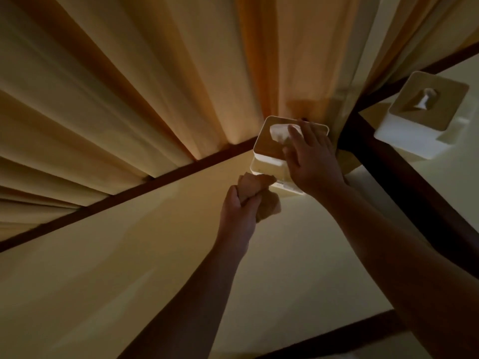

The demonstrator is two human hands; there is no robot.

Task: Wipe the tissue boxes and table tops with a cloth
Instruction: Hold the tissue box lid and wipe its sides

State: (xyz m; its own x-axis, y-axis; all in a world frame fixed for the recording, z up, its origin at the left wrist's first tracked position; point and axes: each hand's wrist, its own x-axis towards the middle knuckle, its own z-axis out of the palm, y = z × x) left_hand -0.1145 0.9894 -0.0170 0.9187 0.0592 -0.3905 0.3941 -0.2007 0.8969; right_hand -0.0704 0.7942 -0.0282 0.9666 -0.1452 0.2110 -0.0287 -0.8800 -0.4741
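Two cream table tops (129, 255) by orange curtains (155, 86); left hand (237, 211) tight around cloth (259, 185), right hand (311, 159) flat on tissue box (267, 146).

Dim restaurant-like dining room, 2 cream tables (134, 255), a tissue box (265, 164) on each, pleated curtains (124, 81) behind

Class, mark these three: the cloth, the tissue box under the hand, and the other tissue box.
cloth (270, 206): head view, lower part of the bunched wad.
near tissue box (267, 145): head view, bare brown lid.
far tissue box (447, 107): head view, right part of its lid.
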